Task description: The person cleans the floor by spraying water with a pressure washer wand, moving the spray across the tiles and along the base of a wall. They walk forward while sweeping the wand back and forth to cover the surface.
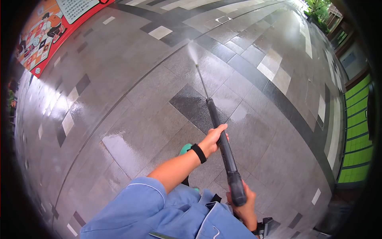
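A long black pressure washer wand [216, 115] slants away from my body over the wet paving. My left hand [213, 140], with a black band at the wrist, is wrapped round the middle of its barrel. Farther back, my right hand [247, 203] grips the wand's rear handle, which partly covers the fingers. From the nozzle at the thin metal tip, a white fan of water spray [192, 51] strikes the grey tiles [175, 67]. A dark tile [191, 104] lies under the wand's front part.
A red-edged printed board [47, 51] stands at the upper left. Along the right side runs a bright green slatted panel [358, 127], with green plants [318, 14] beyond it. A small framed cover [223, 19] is set in the paving ahead. Part of a green shoe [185, 149] shows below my left forearm.
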The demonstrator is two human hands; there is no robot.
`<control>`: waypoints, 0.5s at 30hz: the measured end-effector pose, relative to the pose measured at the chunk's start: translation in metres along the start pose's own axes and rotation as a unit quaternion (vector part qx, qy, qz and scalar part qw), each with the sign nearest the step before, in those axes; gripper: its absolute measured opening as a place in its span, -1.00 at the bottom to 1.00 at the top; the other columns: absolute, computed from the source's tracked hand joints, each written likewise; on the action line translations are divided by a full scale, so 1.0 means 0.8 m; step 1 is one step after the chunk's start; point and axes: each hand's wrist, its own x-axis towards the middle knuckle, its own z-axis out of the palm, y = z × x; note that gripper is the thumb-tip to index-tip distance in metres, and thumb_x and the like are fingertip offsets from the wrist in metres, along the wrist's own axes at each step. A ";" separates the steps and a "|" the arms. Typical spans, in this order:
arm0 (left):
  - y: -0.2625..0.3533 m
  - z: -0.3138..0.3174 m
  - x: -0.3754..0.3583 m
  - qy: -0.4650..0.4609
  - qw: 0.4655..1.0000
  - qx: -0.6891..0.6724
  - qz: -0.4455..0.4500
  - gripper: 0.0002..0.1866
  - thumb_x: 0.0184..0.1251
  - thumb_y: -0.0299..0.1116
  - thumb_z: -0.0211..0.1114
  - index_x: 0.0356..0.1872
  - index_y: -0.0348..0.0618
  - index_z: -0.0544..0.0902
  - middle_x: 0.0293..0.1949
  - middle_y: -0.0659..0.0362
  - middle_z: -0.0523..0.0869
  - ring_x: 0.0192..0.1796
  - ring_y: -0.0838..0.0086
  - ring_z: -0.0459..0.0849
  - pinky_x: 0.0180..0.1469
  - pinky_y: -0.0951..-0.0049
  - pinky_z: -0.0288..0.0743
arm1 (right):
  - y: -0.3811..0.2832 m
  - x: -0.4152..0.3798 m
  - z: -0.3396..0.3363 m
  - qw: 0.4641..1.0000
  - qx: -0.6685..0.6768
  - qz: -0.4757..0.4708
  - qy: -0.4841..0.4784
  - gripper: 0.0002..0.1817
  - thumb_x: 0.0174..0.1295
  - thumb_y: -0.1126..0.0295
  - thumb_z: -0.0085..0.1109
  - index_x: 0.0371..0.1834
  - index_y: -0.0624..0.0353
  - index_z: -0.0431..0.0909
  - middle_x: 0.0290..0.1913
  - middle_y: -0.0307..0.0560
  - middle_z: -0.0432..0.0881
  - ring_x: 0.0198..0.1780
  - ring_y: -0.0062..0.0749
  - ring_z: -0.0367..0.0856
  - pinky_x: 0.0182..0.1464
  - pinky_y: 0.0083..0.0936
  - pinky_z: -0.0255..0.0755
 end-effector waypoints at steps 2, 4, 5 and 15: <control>0.008 -0.010 0.009 0.020 0.999 -0.034 0.000 -0.74 0.06 -0.25 0.25 -0.36 -0.15 0.40 -0.55 0.14 0.47 -0.53 0.41 0.49 -0.47 0.36 0.49 | -0.017 0.027 -0.015 1.000 -0.009 0.004 -0.015 -0.44 -0.23 0.44 0.31 -0.04 0.27 0.39 -0.40 -0.01 0.58 -0.38 -0.41 0.59 -0.28 -0.55 0.41; 0.014 -0.049 0.006 0.074 0.993 -0.095 -0.021 -0.76 0.07 -0.26 0.24 -0.34 -0.13 0.40 -0.50 0.14 0.45 -0.46 0.38 0.49 -0.37 0.33 0.48 | -0.034 0.060 -0.025 0.991 -0.008 0.065 -0.120 -0.49 -0.23 0.39 0.34 -0.13 0.26 0.45 -0.41 -0.05 0.58 -0.38 -0.49 0.55 -0.26 -0.56 0.39; 0.019 -0.077 -0.002 0.105 0.986 -0.123 -0.040 -0.77 0.08 -0.27 0.23 -0.33 -0.12 0.41 -0.47 0.14 0.45 -0.43 0.37 0.48 -0.31 0.32 0.47 | -0.033 0.078 -0.022 0.991 -0.010 0.063 -0.117 -0.49 -0.23 0.39 0.34 -0.13 0.26 0.45 -0.41 -0.05 0.58 -0.38 -0.49 0.55 -0.26 -0.56 0.39; 0.155 -0.173 0.023 0.316 0.921 -0.197 -0.113 -0.81 -0.03 -0.33 0.11 -0.47 -0.17 0.31 -0.53 0.09 0.41 -0.45 0.29 0.43 -0.30 0.18 0.40 | -0.043 0.270 0.073 0.937 0.062 0.111 -0.326 -0.58 -0.24 0.34 0.28 -0.24 0.27 0.50 -0.43 -0.16 0.56 -0.39 -0.54 0.47 -0.27 -0.59 0.36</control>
